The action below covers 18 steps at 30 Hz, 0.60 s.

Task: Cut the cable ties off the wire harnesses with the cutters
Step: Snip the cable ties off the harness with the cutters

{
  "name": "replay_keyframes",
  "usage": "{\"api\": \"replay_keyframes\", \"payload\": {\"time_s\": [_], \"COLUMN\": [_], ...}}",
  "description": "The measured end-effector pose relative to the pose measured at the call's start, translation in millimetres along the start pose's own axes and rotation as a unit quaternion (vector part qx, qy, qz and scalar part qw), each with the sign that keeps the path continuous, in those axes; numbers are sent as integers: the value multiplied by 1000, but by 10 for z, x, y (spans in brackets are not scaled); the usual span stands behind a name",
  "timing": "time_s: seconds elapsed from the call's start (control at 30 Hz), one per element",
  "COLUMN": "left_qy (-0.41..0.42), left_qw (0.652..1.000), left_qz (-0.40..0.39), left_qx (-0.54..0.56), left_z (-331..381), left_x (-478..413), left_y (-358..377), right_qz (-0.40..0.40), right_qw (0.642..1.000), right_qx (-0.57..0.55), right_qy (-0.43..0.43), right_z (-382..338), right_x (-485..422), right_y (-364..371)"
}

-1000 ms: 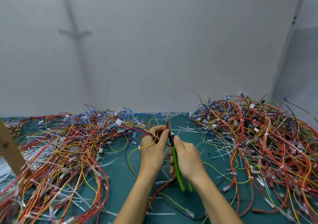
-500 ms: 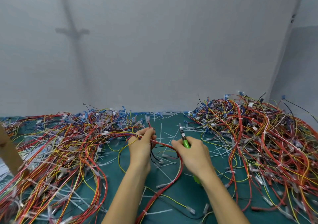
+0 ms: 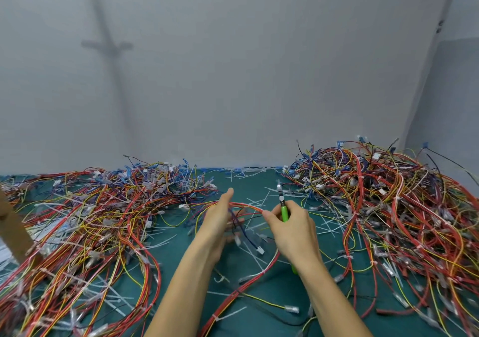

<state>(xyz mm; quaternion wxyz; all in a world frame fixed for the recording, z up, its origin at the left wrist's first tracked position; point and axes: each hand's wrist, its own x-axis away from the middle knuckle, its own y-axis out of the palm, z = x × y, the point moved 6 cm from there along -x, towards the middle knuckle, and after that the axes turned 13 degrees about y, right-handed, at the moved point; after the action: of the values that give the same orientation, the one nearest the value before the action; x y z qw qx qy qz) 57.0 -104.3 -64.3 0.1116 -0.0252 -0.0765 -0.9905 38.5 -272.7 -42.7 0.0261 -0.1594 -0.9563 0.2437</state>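
Observation:
My right hand (image 3: 293,230) grips the green-handled cutters (image 3: 283,208), whose jaws point up and away over the mat. My left hand (image 3: 217,217) holds a wire harness (image 3: 246,205) of red, yellow and blue wires that arches between my two hands. My right thumb touches the red wire of that arch. The harness trails down toward me across the mat, with a white cable tie (image 3: 216,318) on its lower red stretch. My left hand's fingers are blurred.
A large heap of harnesses (image 3: 85,222) covers the left of the green mat (image 3: 181,264), and a taller heap (image 3: 388,207) fills the right. Cut white tie pieces (image 3: 256,196) litter the middle. A wooden post (image 3: 13,227) stands at the far left. A grey wall rises behind.
My hands have moved apart and away from me, spreading the harness into an arch. The cutters have come off the wires and now point upward in my right hand.

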Motion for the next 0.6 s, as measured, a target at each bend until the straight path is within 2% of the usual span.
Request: {"api": "replay_keyframes", "payload": {"time_s": [0.07, 0.1, 0.17, 0.23, 0.3, 0.37, 0.4, 0.5, 0.6], "left_qy": [58, 97, 164, 221, 273, 308, 310, 258, 198], "left_qw": [987, 963, 891, 847, 831, 836, 855, 927, 966], "left_qz": [-24, -16, 40, 85, 108, 110, 100, 62, 62], "left_qx": [-150, -252, -422, -476, -473, -440, -403, -264, -156], "left_z": [49, 67, 144, 227, 289, 331, 330, 260, 172], "left_x": [-12, -22, 17, 91, 138, 151, 141, 105, 73], "left_y": [-21, -45, -76, -50, -18, 0, -4, -34, -77], "right_qz": [20, 26, 38, 50, 59, 64, 65, 44, -1], "right_qw": [999, 999, 998, 998, 997, 996, 996, 997, 996], "right_qx": [-25, -37, -41, -30, -29, -35, -34, -28, -41], "right_qy": [-4, -8, -22, -38, -46, -51, -54, -64, -74], "right_z": [-13, -24, -57, -91, -105, -105, -107, -113, -113], "right_x": [18, 31, 64, 99, 123, 129, 129, 120, 113], "right_y": [-25, -27, -15, 9, 18, 9, 5, 20, 76]}}
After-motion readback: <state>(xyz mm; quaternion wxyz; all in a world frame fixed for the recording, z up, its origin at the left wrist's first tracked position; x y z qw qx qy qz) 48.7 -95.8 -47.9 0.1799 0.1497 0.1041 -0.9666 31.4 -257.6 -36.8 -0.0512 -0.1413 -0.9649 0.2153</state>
